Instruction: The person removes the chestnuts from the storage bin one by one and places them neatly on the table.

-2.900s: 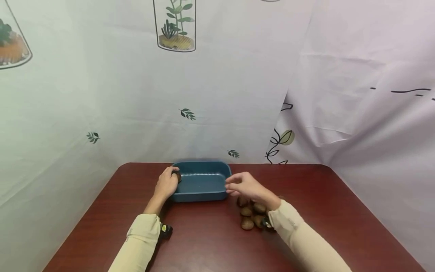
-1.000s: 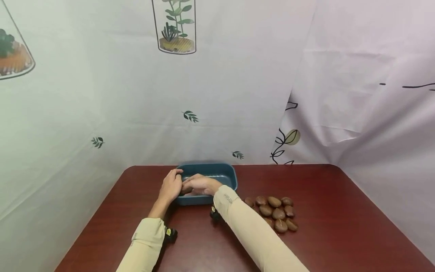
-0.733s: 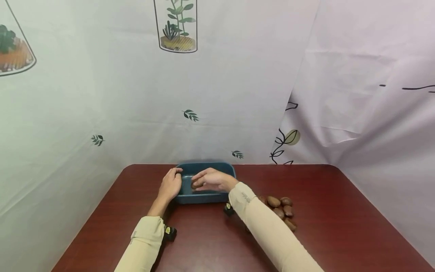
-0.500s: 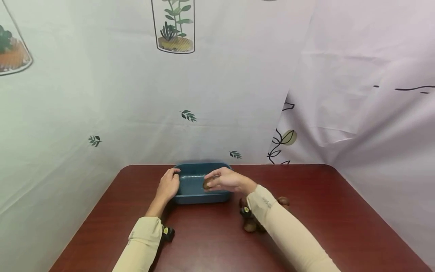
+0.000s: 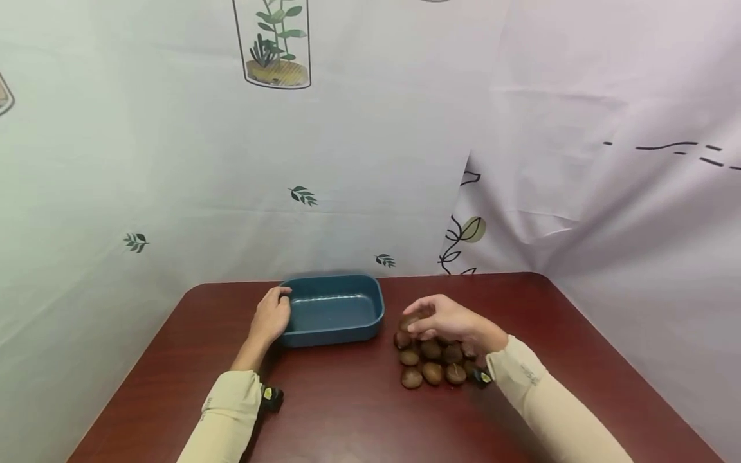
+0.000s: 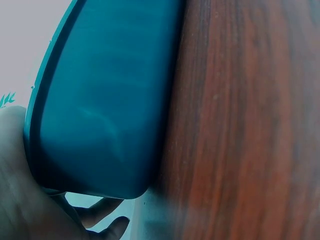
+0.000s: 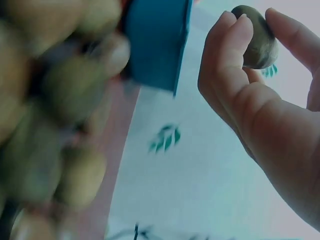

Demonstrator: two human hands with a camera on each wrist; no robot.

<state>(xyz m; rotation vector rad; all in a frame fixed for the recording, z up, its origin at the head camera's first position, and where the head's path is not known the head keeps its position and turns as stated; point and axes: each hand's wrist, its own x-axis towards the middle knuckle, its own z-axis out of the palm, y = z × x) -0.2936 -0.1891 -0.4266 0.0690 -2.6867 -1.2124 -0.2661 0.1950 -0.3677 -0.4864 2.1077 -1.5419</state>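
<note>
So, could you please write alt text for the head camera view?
A right hand pinches a brown nut above a pile of nuts on a red-brown table. The left hand grips the rim of an empty blue tray.

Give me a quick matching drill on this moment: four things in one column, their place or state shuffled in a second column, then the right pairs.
1. left hand
2. right hand
3. blue tray
4. heap of brown nuts

a. lies on the table under the right hand
b. holds the tray's left end
c. pinches one brown nut
d. shows nothing inside

Pairs: 1-b, 2-c, 3-d, 4-a
</note>
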